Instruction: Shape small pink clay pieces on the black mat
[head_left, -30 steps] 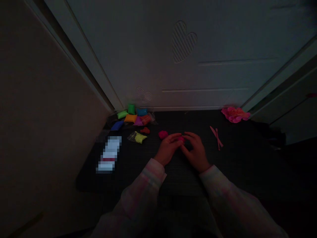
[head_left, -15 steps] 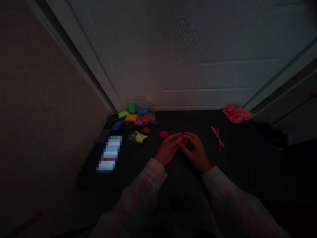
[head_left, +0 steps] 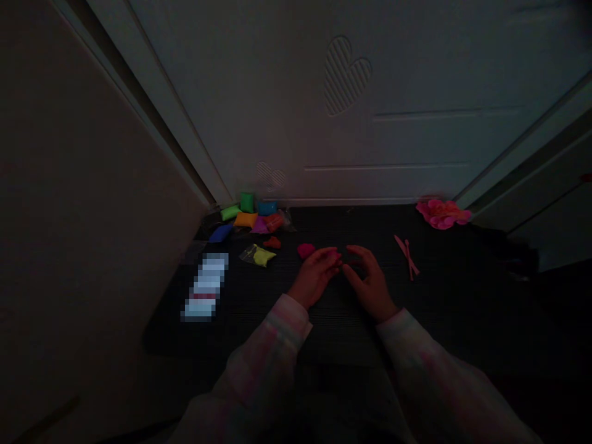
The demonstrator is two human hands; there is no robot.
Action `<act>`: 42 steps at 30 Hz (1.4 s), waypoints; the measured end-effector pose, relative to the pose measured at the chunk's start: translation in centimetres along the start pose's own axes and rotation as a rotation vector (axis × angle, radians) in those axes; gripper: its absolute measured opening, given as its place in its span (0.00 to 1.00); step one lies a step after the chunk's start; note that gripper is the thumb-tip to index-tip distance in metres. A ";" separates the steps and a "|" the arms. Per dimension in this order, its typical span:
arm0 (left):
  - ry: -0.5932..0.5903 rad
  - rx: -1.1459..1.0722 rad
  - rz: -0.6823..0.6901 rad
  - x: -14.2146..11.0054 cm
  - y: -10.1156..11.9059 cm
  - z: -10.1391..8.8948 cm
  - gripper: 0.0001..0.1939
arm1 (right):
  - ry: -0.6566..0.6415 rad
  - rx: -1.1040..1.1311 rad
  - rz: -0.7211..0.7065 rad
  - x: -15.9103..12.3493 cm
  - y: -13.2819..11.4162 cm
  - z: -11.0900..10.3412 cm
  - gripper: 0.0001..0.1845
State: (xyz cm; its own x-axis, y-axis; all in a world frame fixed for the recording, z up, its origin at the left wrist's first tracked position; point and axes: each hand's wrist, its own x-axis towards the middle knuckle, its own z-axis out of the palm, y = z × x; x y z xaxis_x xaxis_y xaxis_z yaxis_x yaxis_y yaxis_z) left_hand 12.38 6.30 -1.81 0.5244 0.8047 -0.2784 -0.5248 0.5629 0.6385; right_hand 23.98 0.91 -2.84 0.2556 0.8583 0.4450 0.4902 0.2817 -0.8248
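Between the fingers and thumb of my left hand [head_left: 315,277] is a small piece of pink modelling clay [head_left: 332,254]. My right hand [head_left: 370,283] is just to the right of it, thumb and fingers parted, with nothing visible between them. Behind my left hand a larger lump of pink clay [head_left: 306,250] lies on the dark table [head_left: 342,333], partly covered by the fingers. Further right, two pink modelling tools [head_left: 407,258] lie crossed on the tabletop. The dim light hides fine detail of the held piece.
Several bright clay packets [head_left: 245,220] are grouped at the back left, with a yellow packet [head_left: 263,256] and an orange lump [head_left: 272,242] nearer. A pixelated bright phone-like panel [head_left: 206,287] lies at left. Pink petal-like pieces [head_left: 443,213] sit back right, against a white door [head_left: 277,92].
My right hand has come away from the pink clay and opened slightly, leaving a gap. The piece now stays in my left hand, whose fingers have shifted around it.
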 end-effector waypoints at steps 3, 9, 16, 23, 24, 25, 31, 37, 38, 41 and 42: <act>-0.011 0.009 -0.012 0.1 -0.1 -0.1 0.09 | 0.001 0.009 0.020 0.0 0.0 0.0 0.16; -0.022 0.015 -0.015 0.2 -0.2 -0.1 0.09 | 0.003 0.034 0.035 0.0 0.1 0.0 0.16; -0.009 -0.002 -0.002 0.1 -0.2 -0.1 0.08 | 0.002 0.024 0.039 0.0 -0.2 0.0 0.15; 0.016 0.010 0.002 0.2 -0.3 -0.1 0.07 | -0.008 0.010 0.036 0.0 -0.1 -0.1 0.15; 0.021 0.008 0.003 0.2 -0.3 -0.1 0.07 | -0.009 0.007 0.035 0.0 -0.1 -0.1 0.15; 0.026 0.006 0.006 0.2 -0.3 -0.1 0.07 | -0.009 0.006 0.034 0.0 -0.1 -0.1 0.15; 0.050 -0.029 0.025 0.1 -0.1 0.0 0.06 | -0.014 0.003 0.037 0.0 -0.2 0.0 0.15; 0.024 -0.043 0.013 0.2 -0.2 0.1 0.07 | -0.015 0.002 0.030 0.0 0.0 0.0 0.15; 0.018 -0.042 0.013 0.2 -0.2 0.1 0.07 | -0.013 0.002 0.031 0.0 0.0 0.0 0.15; 0.006 -0.037 0.016 0.2 -0.3 0.0 0.06 | -0.007 -0.001 0.032 0.0 0.0 0.0 0.14; 0.004 -0.035 0.016 0.2 -0.3 0.0 0.05 | -0.005 -0.002 0.032 0.0 0.0 0.0 0.14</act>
State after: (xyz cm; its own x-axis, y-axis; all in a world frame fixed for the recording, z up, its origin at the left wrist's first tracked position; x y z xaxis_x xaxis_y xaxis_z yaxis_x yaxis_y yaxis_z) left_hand 12.68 6.33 -2.03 0.5127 0.8145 -0.2715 -0.5565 0.5560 0.6173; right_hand 24.00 0.90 -2.82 0.2671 0.8689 0.4168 0.4833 0.2534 -0.8380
